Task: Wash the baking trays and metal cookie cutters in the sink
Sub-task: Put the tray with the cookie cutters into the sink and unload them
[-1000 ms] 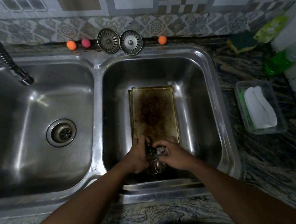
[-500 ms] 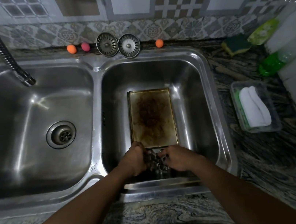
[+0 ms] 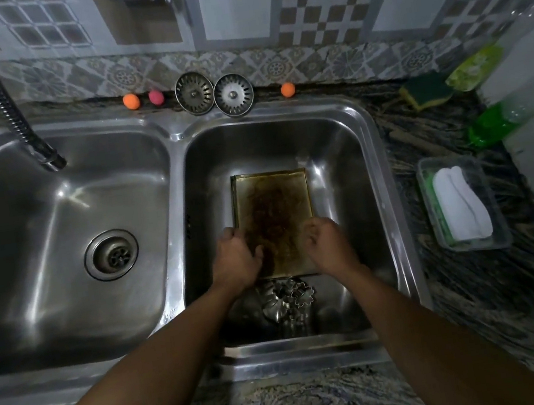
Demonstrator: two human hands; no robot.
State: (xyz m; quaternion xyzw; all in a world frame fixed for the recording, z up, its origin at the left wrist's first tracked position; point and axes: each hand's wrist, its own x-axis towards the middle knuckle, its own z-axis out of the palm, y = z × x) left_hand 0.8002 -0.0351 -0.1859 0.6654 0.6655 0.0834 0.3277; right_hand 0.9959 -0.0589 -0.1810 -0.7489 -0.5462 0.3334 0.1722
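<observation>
A stained, browned baking tray [image 3: 272, 201] lies flat on the bottom of the right sink basin [image 3: 378, 158]. My left hand [image 3: 237, 258] grips its near left edge, thumb lying on the tray's surface. My right hand [image 3: 329, 245] has its fingers curled at the near right edge. A small heap of metal cookie cutters [image 3: 288, 299], flower shapes among them, rests on the basin floor just in front of the tray, between my forearms, with neither hand touching it.
The left basin [image 3: 38, 236] has an open drain; a flexible tap hose [image 3: 14, 118] hangs over it. Two strainer plugs [image 3: 213, 94] and small coloured balls line the back ledge. A sponge [image 3: 429, 91], a green soap bottle [image 3: 496, 123] and a cloth-filled tub [image 3: 463, 204] sit at the right.
Both hands let go of the cookie cutters, which now lie in the basin, and moved apart and forward onto the near edges of the tray.
</observation>
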